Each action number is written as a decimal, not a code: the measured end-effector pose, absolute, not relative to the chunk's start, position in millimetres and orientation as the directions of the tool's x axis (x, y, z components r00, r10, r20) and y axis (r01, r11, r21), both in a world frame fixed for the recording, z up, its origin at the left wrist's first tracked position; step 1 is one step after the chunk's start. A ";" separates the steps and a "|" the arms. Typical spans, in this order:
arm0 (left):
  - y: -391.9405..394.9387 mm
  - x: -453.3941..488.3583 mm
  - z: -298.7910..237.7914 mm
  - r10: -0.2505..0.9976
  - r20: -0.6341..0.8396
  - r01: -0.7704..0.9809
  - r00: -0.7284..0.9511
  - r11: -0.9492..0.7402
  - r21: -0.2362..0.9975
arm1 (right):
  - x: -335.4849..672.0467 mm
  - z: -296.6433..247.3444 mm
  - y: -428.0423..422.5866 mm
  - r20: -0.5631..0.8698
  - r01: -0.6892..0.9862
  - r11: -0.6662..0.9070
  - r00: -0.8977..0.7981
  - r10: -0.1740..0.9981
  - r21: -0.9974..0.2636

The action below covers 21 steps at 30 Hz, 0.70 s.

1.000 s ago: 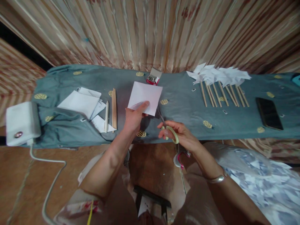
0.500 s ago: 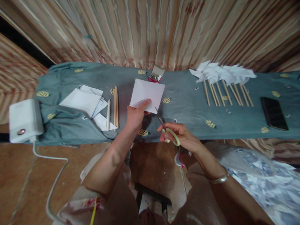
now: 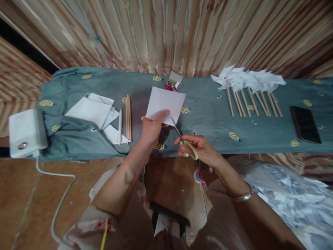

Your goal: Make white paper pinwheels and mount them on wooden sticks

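A square white sheet of paper (image 3: 168, 100) is pinched in my left hand (image 3: 153, 126), thumb on top, just above the cloth. My right hand (image 3: 199, 147) has its fingers in the pale yellow-green handles of a pair of scissors (image 3: 191, 150). The scissors' blades meet the paper's near right corner. Behind the paper stands an open little red box (image 3: 171, 85) with small metal pins in it. Left of my left hand lie several wooden sticks (image 3: 128, 118), a white pencil-like stick (image 3: 120, 126) and a pile of white paper (image 3: 90, 111).
Several white paper pinwheels (image 3: 249, 81) on sticks lie at the right, beside a black phone (image 3: 305, 125). A white box-shaped device (image 3: 27, 133) with a cable sits at the left end of the cloth-covered table (image 3: 208, 121). Below right is a clear bag (image 3: 291, 205) of white paper pieces.
The scissors' handles have drawn closer together, and the blades lie at the paper's corner. Paper and left hand have shifted slightly right; the view has moved a little.
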<state>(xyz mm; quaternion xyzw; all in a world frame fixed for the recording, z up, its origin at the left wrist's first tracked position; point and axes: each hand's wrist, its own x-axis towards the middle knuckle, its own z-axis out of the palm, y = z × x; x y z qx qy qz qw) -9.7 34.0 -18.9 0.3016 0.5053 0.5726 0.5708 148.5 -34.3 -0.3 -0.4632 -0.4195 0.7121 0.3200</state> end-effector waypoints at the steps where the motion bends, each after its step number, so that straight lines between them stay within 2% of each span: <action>1: 34.1 -9.6 -19.4 0.958 -0.233 -0.349 -0.169 0.163 0.923 | 148.4 -0.5 -34.2 -0.392 -0.072 -0.446 -0.364 0.845 -0.892; 14: 35.1 -9.7 -19.8 0.955 -0.240 -0.348 -0.177 0.167 0.922 | 148.8 -2.5 -34.7 -0.394 -0.088 -0.451 -0.357 0.847 -0.888; 21: 35.8 -10.3 -21.4 0.954 -0.237 -0.347 -0.182 0.164 0.924 | 145.2 -1.6 -35.0 -0.424 -0.153 -0.487 -0.316 0.849 -0.860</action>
